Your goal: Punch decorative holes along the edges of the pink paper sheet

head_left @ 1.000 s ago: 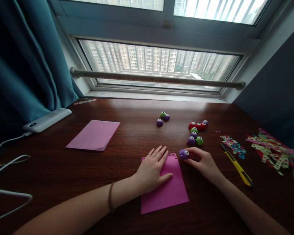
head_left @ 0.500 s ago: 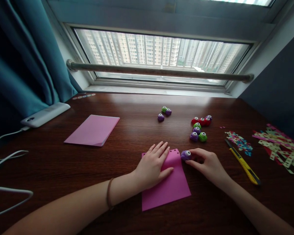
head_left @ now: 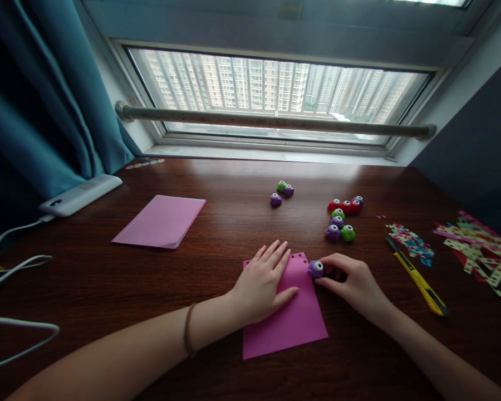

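Note:
My left hand (head_left: 264,287) lies flat with its fingers spread on a pink sheet (head_left: 294,323). Small star-shaped holes run along the sheet's top edge, partly covered by that hand. At the sheet's upper right edge, my right hand (head_left: 353,281) grips a purple one-eyed punch (head_left: 315,269) between thumb and fingers. The punch touches the paper's right border.
Several red, green and purple punches (head_left: 348,233) stand beyond my right hand, others (head_left: 276,199) farther back. A yellow cutter (head_left: 421,284), confetti (head_left: 411,243) and punched strips (head_left: 480,250) lie right. Left are pink sheets (head_left: 161,221) and a white device (head_left: 81,195) with cables.
The purple punch has shifted slightly down along the sheet's right edge with my right hand. The sheet's top right corner lies flatter. My left hand stays on the paper.

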Tool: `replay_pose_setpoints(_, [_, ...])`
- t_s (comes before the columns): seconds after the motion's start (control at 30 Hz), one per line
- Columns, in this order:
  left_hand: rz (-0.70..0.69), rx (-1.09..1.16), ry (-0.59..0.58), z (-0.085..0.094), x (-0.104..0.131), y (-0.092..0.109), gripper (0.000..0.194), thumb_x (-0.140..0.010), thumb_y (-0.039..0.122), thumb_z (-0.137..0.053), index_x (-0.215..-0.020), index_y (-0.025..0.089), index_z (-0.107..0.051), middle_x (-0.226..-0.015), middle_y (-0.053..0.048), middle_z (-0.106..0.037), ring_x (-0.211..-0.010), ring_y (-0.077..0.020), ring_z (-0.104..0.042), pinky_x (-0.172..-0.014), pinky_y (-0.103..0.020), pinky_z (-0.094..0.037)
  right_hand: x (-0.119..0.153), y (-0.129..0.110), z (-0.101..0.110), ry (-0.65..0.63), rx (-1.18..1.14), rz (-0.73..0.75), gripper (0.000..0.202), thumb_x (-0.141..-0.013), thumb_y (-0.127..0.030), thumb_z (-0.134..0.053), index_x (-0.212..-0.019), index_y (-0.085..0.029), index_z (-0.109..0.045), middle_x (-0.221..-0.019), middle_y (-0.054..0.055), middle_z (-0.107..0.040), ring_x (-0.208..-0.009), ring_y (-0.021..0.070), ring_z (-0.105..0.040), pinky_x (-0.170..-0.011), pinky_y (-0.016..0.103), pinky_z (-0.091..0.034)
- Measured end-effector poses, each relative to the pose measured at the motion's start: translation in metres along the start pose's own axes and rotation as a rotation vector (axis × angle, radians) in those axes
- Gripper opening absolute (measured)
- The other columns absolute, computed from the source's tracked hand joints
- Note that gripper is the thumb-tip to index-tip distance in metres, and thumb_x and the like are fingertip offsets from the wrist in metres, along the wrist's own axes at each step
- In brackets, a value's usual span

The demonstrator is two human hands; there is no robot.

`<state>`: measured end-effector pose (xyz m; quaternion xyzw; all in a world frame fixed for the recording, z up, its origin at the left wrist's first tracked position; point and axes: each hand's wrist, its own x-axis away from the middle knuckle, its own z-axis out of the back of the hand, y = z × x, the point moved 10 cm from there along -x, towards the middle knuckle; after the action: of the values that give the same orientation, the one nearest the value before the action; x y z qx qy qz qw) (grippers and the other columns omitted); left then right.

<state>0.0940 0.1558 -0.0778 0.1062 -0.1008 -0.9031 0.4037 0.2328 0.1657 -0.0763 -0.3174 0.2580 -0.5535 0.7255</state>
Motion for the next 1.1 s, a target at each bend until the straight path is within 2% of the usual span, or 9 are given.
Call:
replay_pose_setpoints(0.2, [0.009, -0.009, 0.007, -0.001, 0.001, -0.001, 0.074, -0.083, 0.055, -0.045, -0.138, 0.010, -0.024, -0.145, -0.015, -0.022, -0.134, -0.0280, -0.015, -0.107, -0.046, -0.023, 0.001, 0.003, 0.001, 0.019, -0.023, -0.026, 0.026, -0.071, -0.023, -0.067, -0.097, -0.022, -0.061, -0.089, 0.001, -0.064, -0.077, 0.0152, -0.057, -0.068, 0.027, -0.045])
replay_pose_setpoints(0.37, [-0.008, -0.015, 0.006, 0.001, 0.001, 0.001, 0.073, -0.083, 0.053, -0.046, -0.137, 0.010, -0.025, -0.145, -0.016, -0.022, -0.134, -0.0278, -0.013, -0.109, -0.046, -0.019, 0.002, -0.011, -0.003, -0.012, -0.028, 0.076, 0.019, -0.073, -0.022, -0.065, -0.093, -0.023, -0.064, -0.093, 0.000, -0.062, -0.080, 0.0144, -0.056, -0.066, 0.026, -0.044])
replay_pose_setpoints(0.53, [-0.032, -0.032, 0.014, 0.004, 0.001, 0.004, 0.071, -0.083, 0.053, -0.046, -0.138, 0.011, -0.025, -0.145, -0.016, -0.020, -0.135, -0.0280, -0.011, -0.109, -0.047, -0.017, 0.003, -0.015, -0.005, 0.007, -0.020, 0.090, 0.020, -0.076, -0.024, -0.063, -0.096, -0.024, -0.063, -0.094, 0.001, -0.062, -0.081, 0.0141, -0.055, -0.066, 0.025, -0.043])
replay_pose_setpoints(0.67, [-0.045, -0.041, 0.034, 0.007, 0.001, 0.007, 0.071, -0.083, 0.052, -0.047, -0.139, 0.016, -0.021, -0.146, -0.015, -0.020, -0.135, -0.0292, -0.011, -0.108, -0.051, -0.016, 0.003, -0.013, -0.006, 0.003, -0.013, 0.086, 0.021, -0.076, -0.021, -0.063, -0.098, -0.023, -0.063, -0.094, 0.001, -0.060, -0.080, 0.0129, -0.054, -0.067, 0.024, -0.044])
replay_pose_setpoints(0.83, [-0.064, -0.095, 0.069, 0.013, 0.003, 0.013, 0.070, -0.083, 0.044, -0.052, -0.140, 0.030, -0.015, -0.148, -0.010, -0.013, -0.134, -0.0344, -0.005, -0.105, -0.058, -0.014, 0.004, -0.013, -0.007, -0.002, 0.025, 0.113, 0.025, -0.076, -0.020, -0.063, -0.101, -0.023, -0.060, -0.096, 0.000, -0.058, -0.080, 0.0118, -0.053, -0.068, 0.024, -0.044])
replay_pose_setpoints(0.9, [-0.061, -0.112, 0.079, 0.014, 0.003, 0.014, 0.071, -0.083, 0.042, -0.054, -0.140, 0.032, -0.013, -0.149, -0.010, -0.009, -0.134, -0.0364, -0.003, -0.104, -0.059, -0.013, 0.008, -0.018, -0.005, 0.029, 0.082, 0.162, 0.033, -0.077, -0.021, -0.062, -0.109, -0.024, -0.056, -0.097, 0.001, -0.056, -0.082, 0.0125, -0.052, -0.071, 0.024, -0.044])
replay_pose_setpoints(1.0, [-0.066, -0.121, 0.082, 0.015, 0.003, 0.016, 0.071, -0.083, 0.041, -0.054, -0.140, 0.035, -0.011, -0.149, -0.009, -0.005, -0.134, -0.0375, 0.000, -0.103, -0.061, -0.011, 0.017, -0.037, -0.005, 0.075, 0.314, 0.310, 0.043, -0.081, -0.025, -0.058, -0.122, -0.022, -0.047, -0.093, 0.004, -0.054, -0.084, 0.0162, -0.049, -0.074, 0.030, -0.044])
replay_pose_setpoints(1.1, [-0.082, -0.104, 0.084, 0.014, 0.004, 0.017, 0.064, -0.086, 0.043, -0.049, -0.139, 0.038, -0.014, -0.149, -0.007, -0.005, -0.134, -0.0367, 0.000, -0.103, -0.062, -0.010, 0.026, -0.055, -0.015, 0.071, 0.553, 0.454, 0.039, -0.083, -0.028, -0.053, -0.119, -0.014, -0.049, -0.086, 0.005, -0.054, -0.080, 0.0192, -0.046, -0.069, 0.033, -0.042])
